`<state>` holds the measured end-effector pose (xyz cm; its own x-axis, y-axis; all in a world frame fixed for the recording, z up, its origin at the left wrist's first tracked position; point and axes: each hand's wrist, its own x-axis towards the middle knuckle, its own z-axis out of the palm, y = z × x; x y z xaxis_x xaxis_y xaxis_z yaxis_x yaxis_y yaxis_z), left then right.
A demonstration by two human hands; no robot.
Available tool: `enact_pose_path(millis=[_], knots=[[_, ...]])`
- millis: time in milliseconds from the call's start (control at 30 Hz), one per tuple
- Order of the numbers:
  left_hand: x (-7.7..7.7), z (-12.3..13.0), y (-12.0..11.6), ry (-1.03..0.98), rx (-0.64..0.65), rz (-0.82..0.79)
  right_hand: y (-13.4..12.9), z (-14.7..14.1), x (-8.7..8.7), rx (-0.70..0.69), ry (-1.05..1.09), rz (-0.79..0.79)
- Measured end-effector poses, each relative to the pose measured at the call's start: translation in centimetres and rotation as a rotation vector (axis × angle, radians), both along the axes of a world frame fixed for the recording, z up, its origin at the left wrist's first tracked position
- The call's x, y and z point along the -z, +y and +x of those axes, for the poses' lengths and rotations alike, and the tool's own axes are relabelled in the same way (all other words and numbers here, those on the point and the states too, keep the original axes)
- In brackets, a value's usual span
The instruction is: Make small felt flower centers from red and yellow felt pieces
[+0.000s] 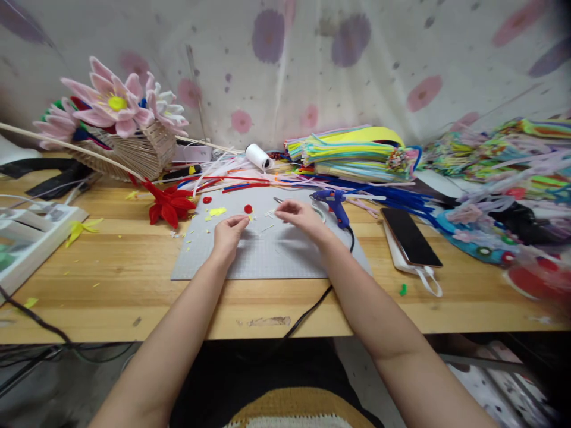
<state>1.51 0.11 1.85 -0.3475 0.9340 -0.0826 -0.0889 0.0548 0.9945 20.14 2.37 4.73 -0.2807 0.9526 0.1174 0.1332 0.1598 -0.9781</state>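
My left hand (229, 236) is closed in a pinch above the grey cutting mat (276, 255); what sits between its fingertips is too small to make out. To its right, my right hand (303, 219) is raised over the mat with fingers bent together, and any small thing in them is hidden. A red round piece (248, 209) lies just beyond my left fingertips. Yellow scraps (217, 211) and white bits are scattered around. Close by my right hand rests a blue glue gun (335, 205) with a white stick in its back.
A red fuzzy flower (172, 205) on a stem lies left of the mat. Behind stand a basket (147, 148) of pink flowers, a white spool (257, 156) and pipe cleaner bundles (357, 154). A phone (411, 236) lies right; a black cable (307, 314) crosses the table edge.
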Motion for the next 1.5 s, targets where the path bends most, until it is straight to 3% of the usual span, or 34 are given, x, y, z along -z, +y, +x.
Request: enact_pose_path(millis=[100,200,300,400,600,767,900,1000,1067,1233,1500], knots=[[0.1,-0.1,0.1,-0.009,-0.007,0.009,-0.3,5.7,-2.2,-0.057,-0.236,0.011],[0.2,0.1,0.2,-0.026,-0.013,0.017,-0.3,11.5,-2.8,-0.061,-0.429,-0.046],[0.1,0.2,0.2,-0.027,-0.024,-0.004,0.3,15.7,-1.7,0.094,-0.629,-0.095],[0.2,0.2,0.1,-0.014,-0.014,-0.014,1.4,17.0,0.1,0.317,-0.755,-0.018],[0.3,0.0,0.0,0.009,0.002,-0.021,2.7,12.9,2.7,0.498,-0.7,0.066],[0.1,0.1,0.0,0.036,0.018,-0.053,2.3,9.9,2.3,0.62,-0.304,0.058],[-0.2,0.3,0.0,0.049,0.023,-0.07,0.3,7.2,0.9,0.35,-0.014,0.031],[-0.3,0.3,0.0,0.075,0.031,-0.076,-1.1,5.0,0.7,0.133,-0.115,-0.052],[-0.3,0.3,0.0,0.086,0.035,-0.082,-1.5,3.8,1.0,0.061,-0.214,-0.099],[-0.2,0.2,0.0,0.09,0.039,-0.079,-1.4,2.9,1.7,0.032,-0.36,-0.073],[-0.1,0.3,0.0,0.083,0.031,-0.076,-1.4,2.9,1.6,0.043,-0.403,-0.058]])
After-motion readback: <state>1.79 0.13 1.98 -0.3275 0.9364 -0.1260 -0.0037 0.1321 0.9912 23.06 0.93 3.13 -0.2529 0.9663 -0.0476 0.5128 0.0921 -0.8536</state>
